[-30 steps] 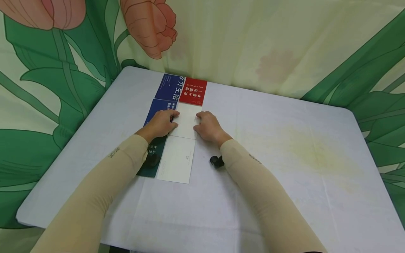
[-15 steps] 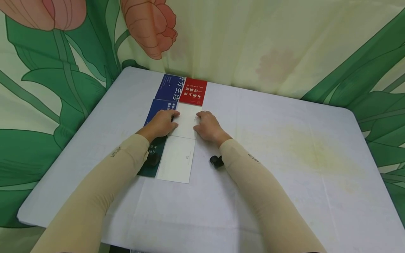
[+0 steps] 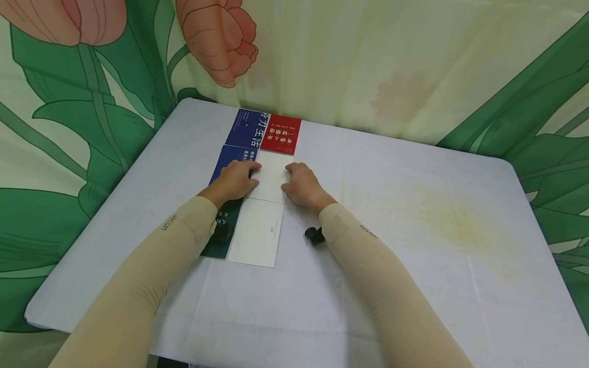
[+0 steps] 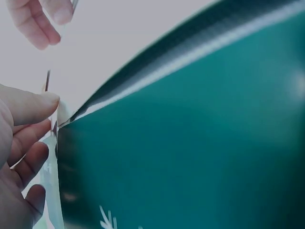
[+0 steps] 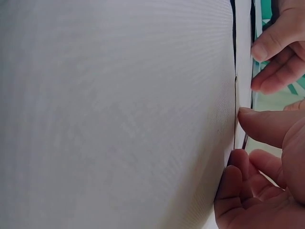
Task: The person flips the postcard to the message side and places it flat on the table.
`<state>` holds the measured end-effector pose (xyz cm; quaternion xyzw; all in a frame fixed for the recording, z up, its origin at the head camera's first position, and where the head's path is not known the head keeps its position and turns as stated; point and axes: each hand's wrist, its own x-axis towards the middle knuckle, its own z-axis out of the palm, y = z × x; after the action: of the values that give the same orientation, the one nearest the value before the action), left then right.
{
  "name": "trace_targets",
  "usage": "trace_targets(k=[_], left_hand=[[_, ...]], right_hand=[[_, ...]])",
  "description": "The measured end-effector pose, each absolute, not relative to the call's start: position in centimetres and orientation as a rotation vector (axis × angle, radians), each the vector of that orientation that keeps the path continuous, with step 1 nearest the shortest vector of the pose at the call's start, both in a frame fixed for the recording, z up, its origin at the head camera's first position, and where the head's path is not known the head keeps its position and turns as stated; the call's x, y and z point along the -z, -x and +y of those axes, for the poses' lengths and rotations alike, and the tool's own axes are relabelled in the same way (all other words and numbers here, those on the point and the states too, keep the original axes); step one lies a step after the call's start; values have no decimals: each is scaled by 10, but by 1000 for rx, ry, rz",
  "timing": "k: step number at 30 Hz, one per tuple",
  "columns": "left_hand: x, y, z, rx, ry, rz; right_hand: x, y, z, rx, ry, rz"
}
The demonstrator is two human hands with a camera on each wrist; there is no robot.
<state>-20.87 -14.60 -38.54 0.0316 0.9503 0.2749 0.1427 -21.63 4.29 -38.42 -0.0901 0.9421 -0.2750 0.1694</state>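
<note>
Just left of frame centre, a white card [image 3: 270, 178] lies flat below a red card [image 3: 281, 134] | left hand [image 3: 233, 179] touches its left edge, right hand [image 3: 304, 185] its right; fingers loosely bent, neither clasping it | second white card [image 3: 256, 232] adjoins below.

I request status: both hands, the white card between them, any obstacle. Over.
Left hand, right hand at opposite edges. White card flat. No obstacle seen between hands.

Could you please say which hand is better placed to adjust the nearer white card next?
Probably the right hand: its side of that white card borders bare cloth, while the left hand reaches over the green card.
</note>
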Motion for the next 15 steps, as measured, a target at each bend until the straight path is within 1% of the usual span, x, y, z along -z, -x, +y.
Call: trace_targets(k=[15], left_hand=[[384,208,-143,-748,-74,2753]], right_hand=[[384,215,43,794,245,2671]])
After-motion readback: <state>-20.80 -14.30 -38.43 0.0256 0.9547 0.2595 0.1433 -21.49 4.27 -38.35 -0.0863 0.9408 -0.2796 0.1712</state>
